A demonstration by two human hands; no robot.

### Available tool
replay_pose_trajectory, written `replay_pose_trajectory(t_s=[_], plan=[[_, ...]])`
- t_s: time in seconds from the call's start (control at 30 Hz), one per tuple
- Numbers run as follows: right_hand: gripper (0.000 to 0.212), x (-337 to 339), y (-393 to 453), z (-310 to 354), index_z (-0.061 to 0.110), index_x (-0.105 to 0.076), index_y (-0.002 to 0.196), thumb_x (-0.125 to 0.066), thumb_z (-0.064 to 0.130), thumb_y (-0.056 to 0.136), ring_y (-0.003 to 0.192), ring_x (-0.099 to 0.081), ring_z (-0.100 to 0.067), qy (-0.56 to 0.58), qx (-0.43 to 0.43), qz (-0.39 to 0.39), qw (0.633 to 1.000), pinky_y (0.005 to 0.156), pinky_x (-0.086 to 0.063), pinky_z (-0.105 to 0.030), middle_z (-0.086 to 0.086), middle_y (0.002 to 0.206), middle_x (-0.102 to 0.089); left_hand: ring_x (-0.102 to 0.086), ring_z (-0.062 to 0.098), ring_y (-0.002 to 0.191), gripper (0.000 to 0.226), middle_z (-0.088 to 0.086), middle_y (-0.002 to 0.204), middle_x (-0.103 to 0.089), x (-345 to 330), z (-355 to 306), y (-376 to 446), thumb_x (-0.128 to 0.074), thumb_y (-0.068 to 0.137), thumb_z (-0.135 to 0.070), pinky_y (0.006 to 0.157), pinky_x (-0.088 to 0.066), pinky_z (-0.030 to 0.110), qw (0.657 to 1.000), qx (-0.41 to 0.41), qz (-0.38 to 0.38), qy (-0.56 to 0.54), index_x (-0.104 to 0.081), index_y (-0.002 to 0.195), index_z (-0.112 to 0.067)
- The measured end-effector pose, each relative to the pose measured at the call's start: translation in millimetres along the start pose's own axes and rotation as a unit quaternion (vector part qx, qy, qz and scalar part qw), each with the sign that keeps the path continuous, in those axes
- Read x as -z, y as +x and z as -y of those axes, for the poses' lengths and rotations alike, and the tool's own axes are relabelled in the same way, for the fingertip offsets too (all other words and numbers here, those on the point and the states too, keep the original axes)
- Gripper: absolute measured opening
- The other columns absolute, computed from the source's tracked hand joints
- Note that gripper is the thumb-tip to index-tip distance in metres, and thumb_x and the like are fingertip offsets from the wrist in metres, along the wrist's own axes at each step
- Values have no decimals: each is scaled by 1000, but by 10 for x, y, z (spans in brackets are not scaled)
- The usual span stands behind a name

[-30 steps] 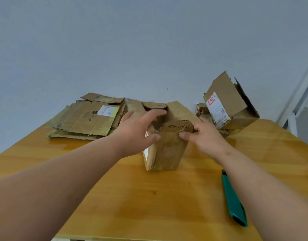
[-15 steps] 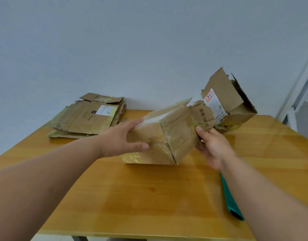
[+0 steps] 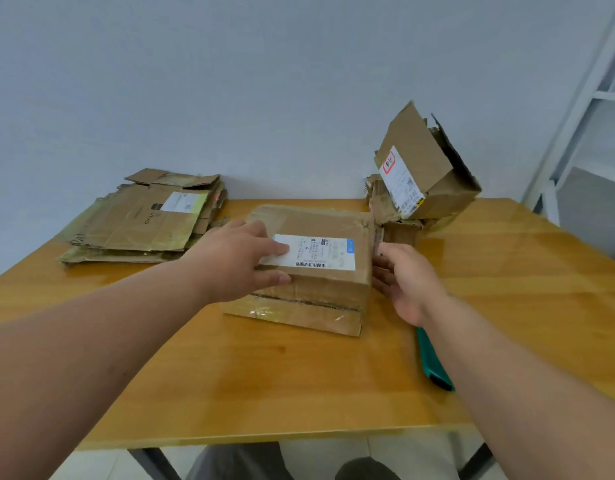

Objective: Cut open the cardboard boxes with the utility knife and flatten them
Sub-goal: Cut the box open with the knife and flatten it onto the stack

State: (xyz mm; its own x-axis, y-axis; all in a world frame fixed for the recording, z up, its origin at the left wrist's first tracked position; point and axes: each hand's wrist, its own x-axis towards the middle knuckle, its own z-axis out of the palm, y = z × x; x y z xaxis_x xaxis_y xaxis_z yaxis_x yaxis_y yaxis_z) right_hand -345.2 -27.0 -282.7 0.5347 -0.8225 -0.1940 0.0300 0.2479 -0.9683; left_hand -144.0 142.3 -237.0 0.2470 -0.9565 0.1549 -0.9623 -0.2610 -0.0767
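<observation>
Head view looks down on a wooden table (image 3: 299, 382) set against a pale wall. Largest on it is a stack of flattened cardboard (image 3: 139, 223) at the far left, its top sheet printed with the word "vivo" and carrying a white label too small to read. At the far right a heap of unflattened boxes (image 3: 424, 181) leans against the wall; the topmost one is tilted, with a white shipping label edged by a red-bordered patch of handwriting, not legible. Between them, at the table's middle, lies the cardboard box (image 3: 320, 285) being worked on, resting flat on its broad face, with clear tape on its near lower edge. On top is a white shipping label (image 3: 316, 252) with a barcode and a blue corner; its small print cannot be read. The left hand (image 3: 236, 261) rests on the box's left end, fingers extended over the label and thumb against the near side. The right hand (image 3: 403, 282) is open at the box's right end, fingers touching that side. A green utility knife (image 3: 432, 362) lies on the table near the right forearm, untouched.
</observation>
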Motion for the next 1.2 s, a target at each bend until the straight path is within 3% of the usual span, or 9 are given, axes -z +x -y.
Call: replay_pose_trajectory(t_s=[0.1, 0.23, 0.3, 0.37, 0.43, 0.6, 0.77, 0.97, 1.2], plan=[[14, 25, 1, -29, 20, -61, 108, -51, 25, 100, 102, -63, -18, -174, 36, -16, 984, 86, -52, -37, -1, 114, -68, -35, 7, 100, 72, -16, 110, -43, 0, -16, -5, -41, 75, -79, 87, -38, 31, 1000, 1, -18, -6, -49, 136, -41], [28, 208, -4, -138, 21, -58, 121, -52, 31, 95, 108, -54, -26, -538, 117, -133, 824, 86, -49, -39, -4, 122, -56, -38, 16, 124, 67, -7, 138, -43, -74, -116, 19, -46, 82, -69, 100, -38, 35, 997, 18, 12, -77, -47, 136, -29], [41, 348, -64, -203, 23, -54, 122, -54, 46, 89, 111, -49, -29, -635, 114, -180, 742, 88, -45, -42, -6, 123, -49, -49, 17, 110, 64, -3, 133, -49, -116, -188, 34, -42, 86, -68, 84, -42, 31, 997, 24, 13, -78, -42, 134, -26], [58, 469, -125, -251, 22, -49, 122, -55, 62, 80, 113, -47, -30, -697, 71, -185, 690, 87, -42, -43, -8, 123, -44, -53, 17, 100, 70, -2, 126, -55, -137, -220, 44, -29, 83, -74, 76, -43, 31, 999, 28, -1, -44, -38, 135, -27], [65, 563, -158, -247, 18, -49, 119, -55, 69, 78, 105, -51, -28, -729, -1, -158, 666, 79, -43, -39, -7, 117, -46, -52, 21, 114, 82, -2, 137, -50, -136, -206, 66, -17, 76, -80, 87, -46, 39, 999, 30, 5, -15, -29, 143, -34], [36, 697, -213, -176, 18, -46, 72, -61, 47, 87, 64, -48, -17, -717, -39, -71, 692, 50, -38, -28, 0, 74, -50, -28, 33, 137, 77, -5, 155, -22, -180, -256, 139, 1, 73, -83, 107, -31, 55, 997, 23, 53, 60, -2, 145, -57], [25, 654, -308, -163, 9, -54, 86, -44, 26, 101, 71, -51, -21, -645, 24, -61, 762, 52, -35, -30, -5, 80, -53, -19, 32, 141, 75, -6, 156, -18, -252, -296, 129, 1, 73, -82, 110, -21, 57, 997, 53, 48, 37, 0, 144, -60], [25, 622, -564, -282, 12, -50, 98, -30, 27, 103, 69, -69, -26, -468, 124, -35, 874, 66, -57, -45, -8, 88, -65, -17, 34, 142, 77, -5, 157, -16, -246, -293, 149, -1, 73, -83, 112, -21, 56, 996, 62, 65, 21, -1, 145, -58], [22, 625, -728, -357, 17, -50, 92, -43, 35, 101, 60, -52, -20, -509, 238, -27, 827, 49, -34, -35, 1, 72, -56, -25, 33, 137, 80, -4, 153, -25, -225, -321, 142, -2, 74, -82, 108, -30, 54, 997, 62, 49, 21, -9, 148, -53]])
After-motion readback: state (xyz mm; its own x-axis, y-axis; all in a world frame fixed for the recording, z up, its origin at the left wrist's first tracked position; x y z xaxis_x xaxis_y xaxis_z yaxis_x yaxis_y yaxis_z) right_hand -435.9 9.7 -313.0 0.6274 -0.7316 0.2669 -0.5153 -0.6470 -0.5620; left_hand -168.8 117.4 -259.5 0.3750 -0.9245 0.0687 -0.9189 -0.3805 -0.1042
